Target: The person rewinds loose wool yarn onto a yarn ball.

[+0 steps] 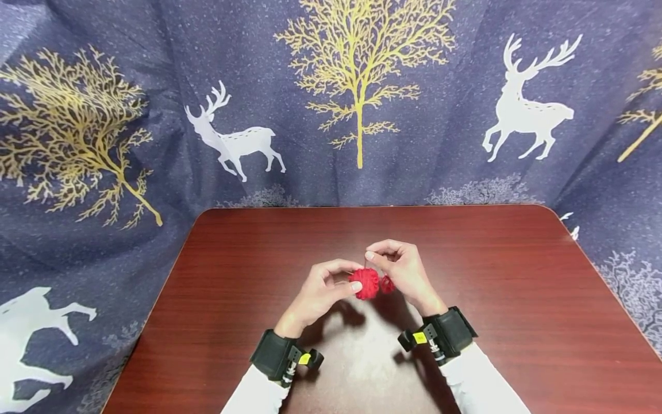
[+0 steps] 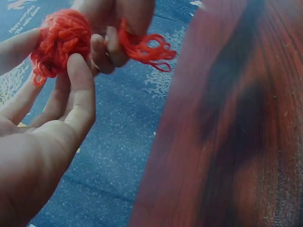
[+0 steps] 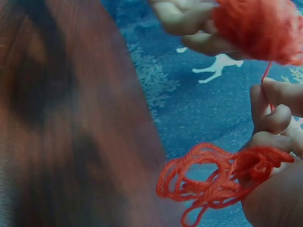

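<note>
A ball of red yarn (image 1: 367, 283) sits in the grip of my left hand (image 1: 322, 292), thumb on the near side and fingers behind. From the ball a thin strand (image 3: 263, 81) runs to my right hand (image 1: 405, 271), which pinches it between thumb and forefinger. Loose loops of the same red yarn (image 3: 203, 182) hang out of the right palm, partly hidden by the curled lower fingers. In the left wrist view the ball (image 2: 64, 42) shows thick, uneven windings. Both hands are raised over the table, close together.
The reddish-brown wooden table (image 1: 248, 241) spreads under both hands, with their shadows on it. Behind its far edge hangs a dark blue cloth (image 1: 320, 178) printed with white deer and yellow trees. Each wrist wears a black band (image 1: 450, 332) with a small camera.
</note>
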`<state>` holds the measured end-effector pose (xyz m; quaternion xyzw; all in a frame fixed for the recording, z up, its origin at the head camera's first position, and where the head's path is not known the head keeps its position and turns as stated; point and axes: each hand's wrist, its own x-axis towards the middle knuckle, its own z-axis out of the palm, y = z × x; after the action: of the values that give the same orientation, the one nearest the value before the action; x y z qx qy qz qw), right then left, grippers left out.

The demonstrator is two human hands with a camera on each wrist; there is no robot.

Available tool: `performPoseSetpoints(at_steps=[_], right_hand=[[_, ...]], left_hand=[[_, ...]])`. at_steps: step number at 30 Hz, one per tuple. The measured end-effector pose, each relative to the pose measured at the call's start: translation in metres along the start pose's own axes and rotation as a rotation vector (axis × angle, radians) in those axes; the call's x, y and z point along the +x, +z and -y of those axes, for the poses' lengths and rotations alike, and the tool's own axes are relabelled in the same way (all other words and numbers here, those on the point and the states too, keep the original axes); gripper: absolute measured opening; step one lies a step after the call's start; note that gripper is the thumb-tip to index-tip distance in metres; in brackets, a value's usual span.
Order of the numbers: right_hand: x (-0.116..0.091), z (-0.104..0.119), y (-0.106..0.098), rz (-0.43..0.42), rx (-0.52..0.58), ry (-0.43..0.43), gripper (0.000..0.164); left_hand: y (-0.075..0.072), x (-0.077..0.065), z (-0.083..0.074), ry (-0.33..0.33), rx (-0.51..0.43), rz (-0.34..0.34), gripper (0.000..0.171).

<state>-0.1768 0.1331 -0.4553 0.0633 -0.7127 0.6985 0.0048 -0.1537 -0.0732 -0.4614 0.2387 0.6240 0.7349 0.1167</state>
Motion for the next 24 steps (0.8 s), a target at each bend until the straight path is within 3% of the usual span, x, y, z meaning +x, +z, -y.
performPoseSetpoints(at_steps=[5, 12, 19, 24], right_hand=[[-0.005, -0.008, 0.005, 0.021, 0.03, 0.054, 0.017], [-0.016, -0.02, 0.018, 0.022, 0.008, 0.042, 0.012], [-0.024, -0.015, 0.03, 0.008, -0.097, -0.067, 0.01], [-0.027, -0.01, 0.034, 0.023, -0.154, -0.13, 0.006]], left_hand=[[0.003, 0.001, -0.004, 0.022, -0.05, -0.109, 0.036], [0.01, 0.006, -0.009, 0.07, -0.102, -0.361, 0.036], [0.017, 0.012, -0.008, 0.122, -0.066, -0.578, 0.035], [0.02, 0.015, -0.003, 0.123, -0.003, -0.652, 0.034]])
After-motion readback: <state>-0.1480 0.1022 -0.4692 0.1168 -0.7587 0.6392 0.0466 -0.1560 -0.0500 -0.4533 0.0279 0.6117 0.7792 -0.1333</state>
